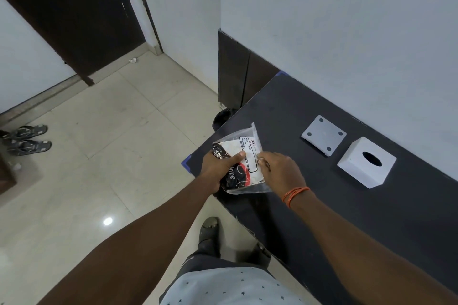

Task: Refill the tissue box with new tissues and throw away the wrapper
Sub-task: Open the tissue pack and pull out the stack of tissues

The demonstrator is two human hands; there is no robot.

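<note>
A clear plastic tissue pack with black, red and white print is held over the near left corner of the black table. My left hand grips its left side, thumb on top. My right hand pinches the wrapper at its right edge. The white square tissue box with an oval hole on top stands on the table to the right. Its grey base plate with four dark feet lies flat just left of and behind the box.
A dark bin shows partly on the floor past the table's left edge, below a dark cabinet. A pair of sandals lies at the far left on the tiled floor. A dark door stands at the upper left. The white wall runs behind the table.
</note>
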